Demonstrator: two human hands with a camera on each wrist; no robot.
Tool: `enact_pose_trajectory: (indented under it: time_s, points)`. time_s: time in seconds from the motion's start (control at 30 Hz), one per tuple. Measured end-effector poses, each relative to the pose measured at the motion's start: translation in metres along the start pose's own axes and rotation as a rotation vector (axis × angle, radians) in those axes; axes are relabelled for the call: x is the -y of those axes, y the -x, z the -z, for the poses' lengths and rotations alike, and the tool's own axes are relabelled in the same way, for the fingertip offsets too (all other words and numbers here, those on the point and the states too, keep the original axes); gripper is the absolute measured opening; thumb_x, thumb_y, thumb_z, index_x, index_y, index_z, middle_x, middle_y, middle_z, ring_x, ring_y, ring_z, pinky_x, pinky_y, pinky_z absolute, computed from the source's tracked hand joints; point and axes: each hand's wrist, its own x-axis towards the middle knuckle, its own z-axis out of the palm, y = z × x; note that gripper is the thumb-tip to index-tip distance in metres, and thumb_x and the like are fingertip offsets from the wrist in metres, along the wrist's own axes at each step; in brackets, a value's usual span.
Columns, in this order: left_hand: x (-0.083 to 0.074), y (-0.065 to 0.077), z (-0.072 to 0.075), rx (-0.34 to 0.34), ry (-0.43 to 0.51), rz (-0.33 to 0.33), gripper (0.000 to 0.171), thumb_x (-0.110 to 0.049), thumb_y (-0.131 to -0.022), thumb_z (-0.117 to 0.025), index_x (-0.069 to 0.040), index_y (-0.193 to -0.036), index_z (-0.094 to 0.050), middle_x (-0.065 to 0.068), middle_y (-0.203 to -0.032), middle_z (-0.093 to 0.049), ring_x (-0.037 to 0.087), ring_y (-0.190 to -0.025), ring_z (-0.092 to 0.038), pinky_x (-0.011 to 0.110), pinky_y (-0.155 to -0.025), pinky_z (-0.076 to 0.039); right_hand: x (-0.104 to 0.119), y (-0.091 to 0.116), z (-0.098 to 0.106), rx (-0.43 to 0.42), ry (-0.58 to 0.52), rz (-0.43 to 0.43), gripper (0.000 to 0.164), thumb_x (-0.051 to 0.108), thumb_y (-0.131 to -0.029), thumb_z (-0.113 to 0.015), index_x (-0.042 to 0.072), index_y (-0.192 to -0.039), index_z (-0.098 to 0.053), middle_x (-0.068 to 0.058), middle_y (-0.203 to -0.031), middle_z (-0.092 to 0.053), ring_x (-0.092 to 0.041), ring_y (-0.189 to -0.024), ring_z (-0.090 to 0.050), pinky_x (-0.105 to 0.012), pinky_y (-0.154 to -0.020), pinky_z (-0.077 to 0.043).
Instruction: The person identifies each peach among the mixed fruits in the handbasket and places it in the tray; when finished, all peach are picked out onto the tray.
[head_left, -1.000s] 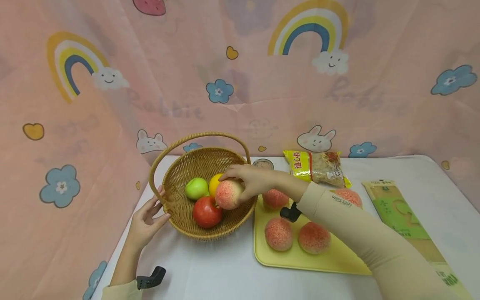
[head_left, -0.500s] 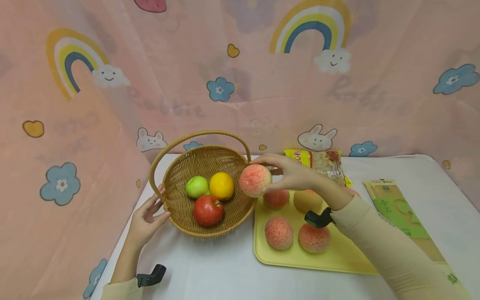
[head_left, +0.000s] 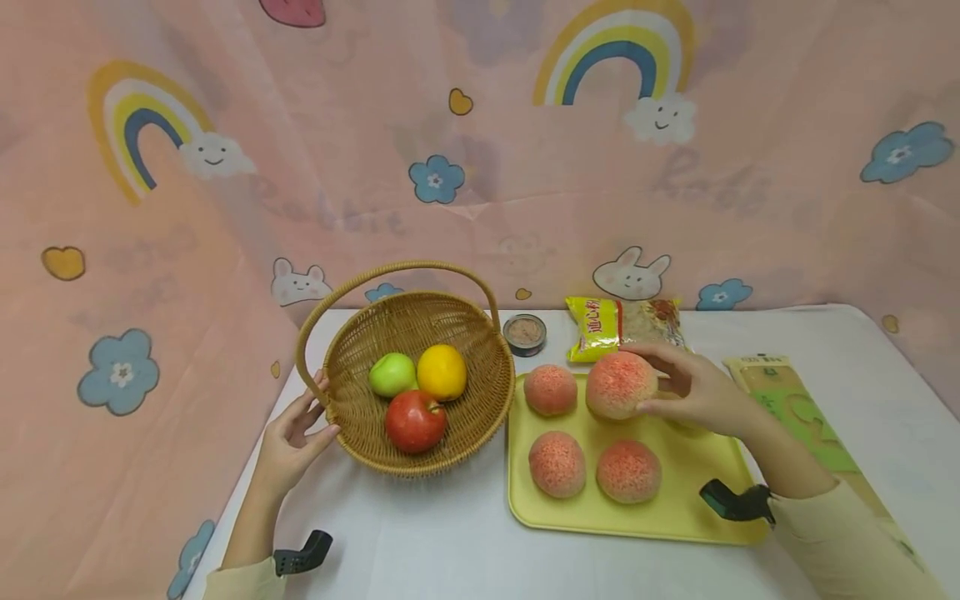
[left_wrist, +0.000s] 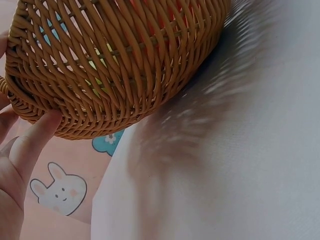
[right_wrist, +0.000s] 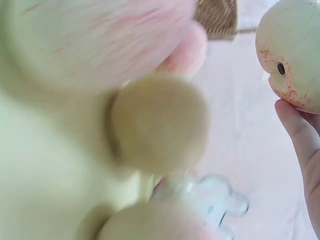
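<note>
In the head view my right hand (head_left: pixel 697 392) holds a pink-and-cream peach (head_left: pixel 621 385) between thumb and fingers, over the back part of the yellow tray (head_left: pixel 697 521). The right wrist view shows this peach's pale side with a dark stem pit. My left hand (head_left: pixel 294 442) grips the left rim of the wicker basket (head_left: pixel 352 333) near the handle's foot; its thumb presses the weave in the left wrist view. Inside the basket lie a green apple (head_left: pixel 392 374), an orange (head_left: pixel 442 372) and a red apple (head_left: pixel 416 422). More peaches (head_left: pixel 557 464) sit on the tray, some hidden behind the right hand.
Behind the tray lies a yellow food bag (head_left: pixel 600 327), with a small round tin (head_left: pixel 525 333) beside it. A flat green-and-brown packet (head_left: pixel 802 425) is at the right. A pink patterned curtain (head_left: pixel 480 242) hangs behind the white tabletop (head_left: pixel 420 542).
My right hand, with the peach in its fingers, has moved right from above the basket to above the tray. My left hand has stayed on the basket rim.
</note>
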Motion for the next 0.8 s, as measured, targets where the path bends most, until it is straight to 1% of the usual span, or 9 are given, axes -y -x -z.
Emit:
enact_pose_trajectory:
  time_s: [0.13, 0.23, 0.3, 0.4, 0.5, 0.57, 0.63, 0.67, 0.8]
  points:
    - [0.001, 0.000, -0.001, 0.006, 0.039, -0.039, 0.063, 0.024, -0.079, -0.055, 0.017, -0.137, -0.033, 0.025, -0.153, -0.024, 0.005, -0.128, -0.046, 0.020, -0.087, -0.053, -0.010, 0.030, 0.005, -0.033, -0.002, -0.016, 0.065, -0.010, -0.080, -0.067, -0.006, -0.138, -0.038, 0.014, -0.138, -0.045, 0.006, -0.123, -0.046, -0.010, -0.094, -0.046]
    - [0.001, 0.000, 0.000, 0.009, 0.038, -0.050, 0.063, 0.025, -0.078, -0.055, 0.016, -0.137, -0.033, 0.023, -0.153, -0.026, 0.005, -0.128, -0.046, 0.020, -0.087, -0.053, -0.015, 0.051, 0.008, -0.056, -0.007, -0.029, 0.066, -0.013, -0.079, -0.065, -0.007, -0.138, -0.036, 0.010, -0.139, -0.045, 0.006, -0.124, -0.045, -0.008, -0.095, -0.044]
    - [0.001, 0.000, 0.000, 0.013, 0.034, -0.045, 0.063, 0.024, -0.079, -0.055, 0.016, -0.138, -0.034, 0.022, -0.153, -0.026, 0.004, -0.127, -0.047, 0.020, -0.087, -0.053, -0.018, 0.064, 0.008, -0.068, -0.033, -0.029, 0.067, -0.016, -0.080, -0.063, -0.009, -0.139, -0.033, 0.008, -0.141, -0.044, 0.005, -0.126, -0.043, -0.008, -0.096, -0.042]
    - [0.001, 0.000, 0.001, 0.022, 0.014, -0.026, 0.062, 0.019, -0.082, -0.057, 0.014, -0.139, -0.033, 0.020, -0.154, -0.026, 0.003, -0.127, -0.046, 0.021, -0.086, -0.054, -0.023, 0.081, 0.008, -0.085, -0.095, -0.024, 0.068, -0.021, -0.079, -0.059, -0.013, -0.139, -0.030, 0.008, -0.142, -0.043, 0.006, -0.126, -0.042, -0.007, -0.096, -0.042]
    - [0.002, 0.000, 0.002, 0.030, -0.004, -0.011, 0.063, 0.016, -0.083, -0.058, 0.013, -0.140, -0.032, 0.018, -0.155, -0.024, 0.003, -0.127, -0.046, 0.021, -0.087, -0.054, -0.028, 0.097, 0.008, -0.110, -0.099, -0.044, 0.066, -0.023, -0.078, -0.058, -0.015, -0.137, -0.030, 0.013, -0.138, -0.045, 0.008, -0.123, -0.044, -0.007, -0.092, -0.045]
    - [0.002, 0.000, 0.002, 0.032, -0.014, -0.006, 0.063, 0.015, -0.084, -0.058, 0.011, -0.141, -0.032, 0.018, -0.155, -0.024, 0.003, -0.127, -0.045, 0.021, -0.087, -0.053, -0.031, 0.107, 0.007, -0.118, -0.070, -0.083, 0.065, -0.020, -0.079, -0.060, -0.014, -0.137, -0.032, 0.015, -0.137, -0.046, 0.010, -0.122, -0.043, -0.007, -0.090, -0.046]
    - [0.002, 0.000, 0.002, 0.029, -0.017, -0.006, 0.063, 0.016, -0.083, -0.058, 0.011, -0.141, -0.032, 0.019, -0.155, -0.023, 0.004, -0.127, -0.046, 0.021, -0.087, -0.053, -0.035, 0.115, 0.007, -0.120, -0.050, -0.139, 0.063, -0.016, -0.080, -0.061, -0.012, -0.136, -0.034, 0.018, -0.136, -0.046, 0.012, -0.120, -0.043, -0.008, -0.089, -0.047]
    - [0.003, 0.000, 0.002, 0.029, -0.019, -0.008, 0.063, 0.017, -0.083, -0.058, 0.011, -0.141, -0.032, 0.020, -0.155, -0.023, 0.004, -0.127, -0.046, 0.020, -0.087, -0.053, -0.036, 0.119, 0.007, -0.115, -0.055, -0.172, 0.062, -0.015, -0.081, -0.061, -0.011, -0.136, -0.035, 0.019, -0.135, -0.047, 0.012, -0.119, -0.044, -0.009, -0.087, -0.048]
    - [0.003, 0.000, 0.002, 0.033, -0.022, -0.009, 0.063, 0.018, -0.083, -0.057, 0.012, -0.140, -0.032, 0.020, -0.155, -0.022, 0.004, -0.127, -0.045, 0.021, -0.087, -0.052, -0.041, 0.129, 0.006, -0.097, -0.068, -0.311, 0.058, -0.006, -0.085, -0.062, -0.006, -0.137, -0.037, 0.026, -0.130, -0.048, 0.015, -0.115, -0.045, -0.009, -0.087, -0.046]
